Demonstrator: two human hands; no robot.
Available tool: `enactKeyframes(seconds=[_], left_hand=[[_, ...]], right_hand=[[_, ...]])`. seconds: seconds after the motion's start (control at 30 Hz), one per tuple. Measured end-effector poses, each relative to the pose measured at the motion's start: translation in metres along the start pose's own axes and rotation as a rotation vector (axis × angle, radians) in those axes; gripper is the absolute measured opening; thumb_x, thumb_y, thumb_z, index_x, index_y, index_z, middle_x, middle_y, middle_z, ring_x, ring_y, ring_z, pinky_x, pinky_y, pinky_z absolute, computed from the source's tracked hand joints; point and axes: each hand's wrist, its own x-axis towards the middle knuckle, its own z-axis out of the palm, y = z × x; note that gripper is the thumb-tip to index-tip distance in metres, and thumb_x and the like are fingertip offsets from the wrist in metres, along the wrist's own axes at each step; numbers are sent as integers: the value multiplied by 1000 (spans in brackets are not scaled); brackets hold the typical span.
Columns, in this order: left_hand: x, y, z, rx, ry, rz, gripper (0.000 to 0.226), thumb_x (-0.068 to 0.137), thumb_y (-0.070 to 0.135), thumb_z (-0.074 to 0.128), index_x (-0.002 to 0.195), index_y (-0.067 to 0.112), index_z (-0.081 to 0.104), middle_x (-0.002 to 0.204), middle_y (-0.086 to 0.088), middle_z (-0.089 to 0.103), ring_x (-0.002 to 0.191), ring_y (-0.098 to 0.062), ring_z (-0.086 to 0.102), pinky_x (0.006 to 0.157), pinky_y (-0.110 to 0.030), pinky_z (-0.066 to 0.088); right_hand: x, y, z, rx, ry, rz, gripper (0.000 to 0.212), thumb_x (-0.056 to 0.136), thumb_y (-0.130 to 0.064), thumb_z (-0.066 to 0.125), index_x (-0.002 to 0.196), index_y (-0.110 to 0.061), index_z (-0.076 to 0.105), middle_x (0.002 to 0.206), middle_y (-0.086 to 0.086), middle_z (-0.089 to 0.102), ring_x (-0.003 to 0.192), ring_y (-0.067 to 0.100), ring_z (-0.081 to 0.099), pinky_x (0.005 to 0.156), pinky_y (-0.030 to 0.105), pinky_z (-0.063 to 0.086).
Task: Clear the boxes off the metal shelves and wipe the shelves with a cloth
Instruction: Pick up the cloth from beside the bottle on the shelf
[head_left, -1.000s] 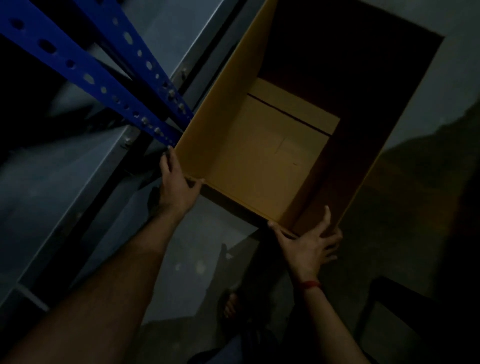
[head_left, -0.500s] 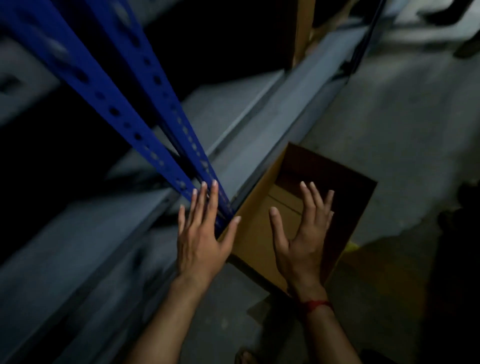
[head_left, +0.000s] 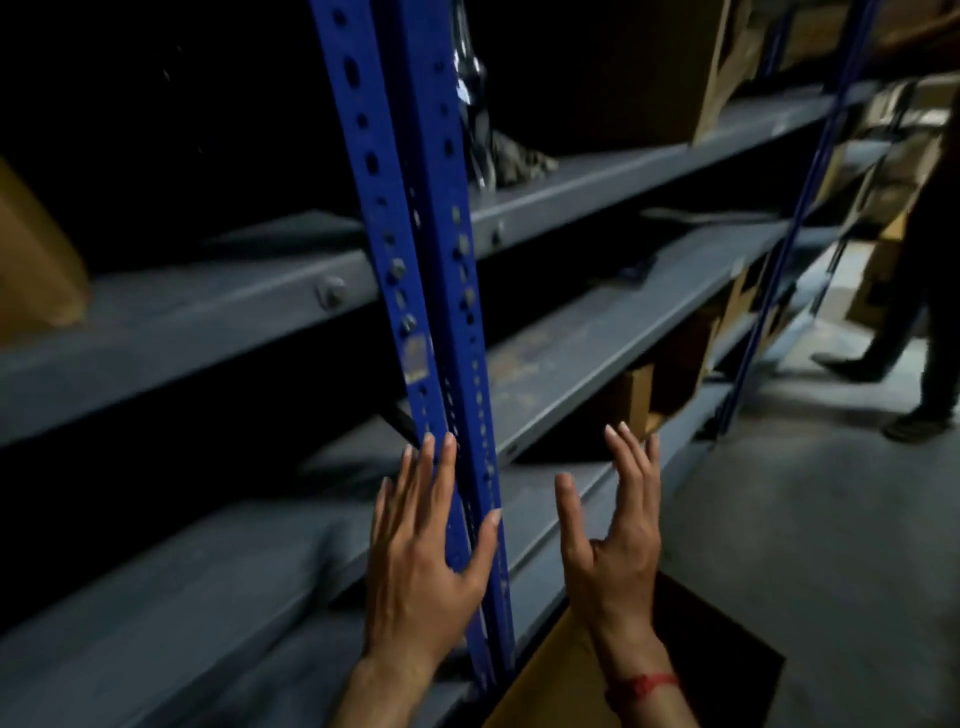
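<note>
Far left on the upper shelf (head_left: 182, 332), a brown cardboard box (head_left: 36, 260) sits right at the front edge, half cut off by the frame, so that one is not cleared yet. Moving along, the grey metal shelves (head_left: 208, 597) run in tiers, bolted to a blue upright (head_left: 415, 208) full of holes.

Right in front of that post is the left hand (head_left: 421, 571): fingers straight and fanned, thumb out on the post's other side, nothing in it. Whether it brushes the metal, I cannot tell. Just beside it is the right hand (head_left: 613, 551), a red thread (head_left: 644, 686) at the wrist, fingers loose and slightly bent, also holding nothing. Both hands are raised toward the racking, and my read is a reach for the next load.

Below the right wrist, an open box (head_left: 545, 686) stands mouth up on the floor (head_left: 831, 545), tight against the foot of the rack. That looks like a sensible parking spot, off the shelves yet out of the walkway.

Higher up, a crumpled grey lump (head_left: 509, 156) lies on the upper shelf; it could be cloth or wrapping, too dim to say. Farther right, a tall carton (head_left: 649, 67) stands on that same shelf, well apart from both hands. More boxes (head_left: 670, 364) are tucked under the middle shelf (head_left: 571, 353), beyond the right fingertips. No cloth is in either hand, so wiping looks some way off.

Far right, another person's legs (head_left: 924, 312) stand in the aisle.
</note>
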Motion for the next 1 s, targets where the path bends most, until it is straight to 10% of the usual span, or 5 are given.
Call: enactKeyframes(seconds=[0.27,0.5,0.87,1.0], left_hand=[[64,31,-51,-51,133,93,74,92,47,58,156,20,32,161,2,33,150,-19,29,110,-52,43],[151,78,-61,-88,151,101,72,94,45,55,158,30,26,161,17,29,148,-2,27,118,-22,29],[241,133,-23,-50,357,-67,66,93,22,69,153,23,41,147,15,44,134,20,30,109,-5,28],[259,137,-13,-145,329,-274,80,96,23,62,157,42,14,142,34,27,132,11,32,108,-11,32]], right_hand=[[92,-65,11,132,58,-175,55,95,-36,56,142,-9,48,149,6,46,148,21,30,120,25,26],[204,-92,42,295,59,-319,42,97,-24,59,135,-6,53,136,8,56,132,19,51,110,30,42],[358,-109,90,450,-457,-148,73,87,-52,70,147,-23,42,147,-6,48,129,7,49,106,34,48],[381,-125,111,454,-634,-164,83,81,-54,75,148,-21,39,144,0,52,129,13,51,103,28,49]])
